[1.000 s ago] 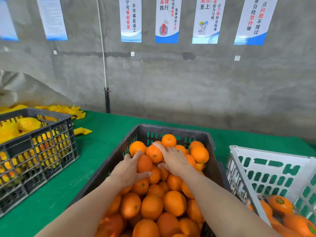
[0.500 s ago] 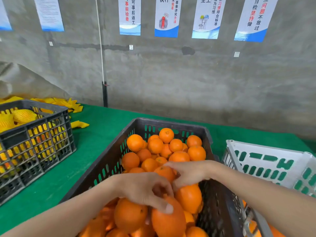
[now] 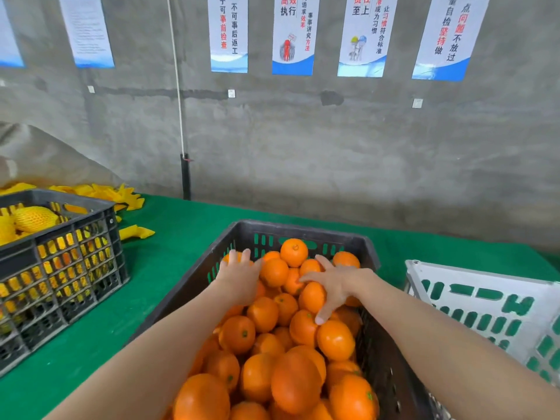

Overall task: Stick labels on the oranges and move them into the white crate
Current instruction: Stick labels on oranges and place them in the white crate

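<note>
Oranges (image 3: 274,313) lie heaped in the dark crate (image 3: 303,230) at the centre of the green tabletop (image 3: 169,237); none shows a label. The white crate (image 3: 485,298) stands just right of it, its interior out of view.

Left hand (image 3: 239,277): grip apart, fingers straight, laid over a fruit at the far left of the heap. Right hand (image 3: 336,286): grip apart, fingers splayed across several fruits at the far right, clamped on nothing.

Handling judgement: the fruit looks firm, round and smooth-skinned, moderately heavy, and liable to roll; lifting one may shift its neighbours. It is best taken singly from the top of the heap, fingers cupped round the widest part, leaving bare skin for the label. Modest pressure should avoid bruising.
</note>
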Demonstrator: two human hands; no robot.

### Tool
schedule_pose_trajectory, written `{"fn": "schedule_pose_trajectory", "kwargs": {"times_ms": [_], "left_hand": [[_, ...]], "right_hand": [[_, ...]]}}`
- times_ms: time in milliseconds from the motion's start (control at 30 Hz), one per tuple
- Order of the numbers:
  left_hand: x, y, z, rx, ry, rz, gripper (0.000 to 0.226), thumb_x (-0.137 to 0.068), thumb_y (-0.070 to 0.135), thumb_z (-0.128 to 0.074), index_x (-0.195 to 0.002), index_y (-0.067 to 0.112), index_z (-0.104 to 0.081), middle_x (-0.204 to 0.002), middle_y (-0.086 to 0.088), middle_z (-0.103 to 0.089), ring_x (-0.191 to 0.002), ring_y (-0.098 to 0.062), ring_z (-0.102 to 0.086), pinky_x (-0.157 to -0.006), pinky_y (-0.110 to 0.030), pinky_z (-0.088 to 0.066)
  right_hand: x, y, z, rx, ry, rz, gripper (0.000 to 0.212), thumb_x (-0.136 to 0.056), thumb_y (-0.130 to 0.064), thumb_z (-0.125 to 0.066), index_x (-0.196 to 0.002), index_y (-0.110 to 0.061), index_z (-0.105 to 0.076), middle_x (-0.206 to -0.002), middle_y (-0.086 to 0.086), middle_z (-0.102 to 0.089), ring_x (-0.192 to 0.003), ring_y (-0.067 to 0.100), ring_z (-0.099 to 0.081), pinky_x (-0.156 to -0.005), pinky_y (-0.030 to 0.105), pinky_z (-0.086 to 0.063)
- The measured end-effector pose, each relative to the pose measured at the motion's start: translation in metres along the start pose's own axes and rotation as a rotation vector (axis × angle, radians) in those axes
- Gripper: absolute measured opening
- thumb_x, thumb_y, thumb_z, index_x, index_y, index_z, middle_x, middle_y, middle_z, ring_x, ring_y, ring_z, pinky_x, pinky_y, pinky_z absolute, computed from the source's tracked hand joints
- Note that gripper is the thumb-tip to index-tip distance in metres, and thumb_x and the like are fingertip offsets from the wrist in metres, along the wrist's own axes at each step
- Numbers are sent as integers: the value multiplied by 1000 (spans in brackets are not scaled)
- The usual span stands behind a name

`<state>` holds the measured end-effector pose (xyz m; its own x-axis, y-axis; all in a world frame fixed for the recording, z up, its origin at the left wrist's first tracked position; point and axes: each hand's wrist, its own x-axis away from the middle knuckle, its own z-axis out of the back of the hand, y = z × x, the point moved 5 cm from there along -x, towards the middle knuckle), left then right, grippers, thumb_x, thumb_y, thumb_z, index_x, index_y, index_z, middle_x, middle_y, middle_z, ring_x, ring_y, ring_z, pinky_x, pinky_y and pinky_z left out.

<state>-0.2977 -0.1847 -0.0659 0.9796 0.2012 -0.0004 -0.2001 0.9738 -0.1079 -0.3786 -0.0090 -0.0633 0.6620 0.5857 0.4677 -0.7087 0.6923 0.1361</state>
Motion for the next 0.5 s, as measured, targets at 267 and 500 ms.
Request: {"fn": "schedule_pose_trajectory", "kwargs": {"times_ms": [267,500], "left_hand": [[-40,15,-18,45,-81,234,101,-71,82,-49,-151,35,-11,-159,-11,-3,-143,-45,8,-99,-78,-15],[-38,22,-11,-77,69,153,87,-78,66,-60,-147,29,-22,-156,-12,-15,-143,-40,-3,-101,-72,-20]], "right_hand": [[-17,18,-3,-51,49,54,92,-60,-81,-59,-140,-51,-23,-157,3,16,-143,35,-7,-109,53,-27],[-12,14,-4,-71,38,19,94,-60,-85,-54,-141,-50,-21,-158,8,-2,-144,34,-5,-106,53,-28]]}}
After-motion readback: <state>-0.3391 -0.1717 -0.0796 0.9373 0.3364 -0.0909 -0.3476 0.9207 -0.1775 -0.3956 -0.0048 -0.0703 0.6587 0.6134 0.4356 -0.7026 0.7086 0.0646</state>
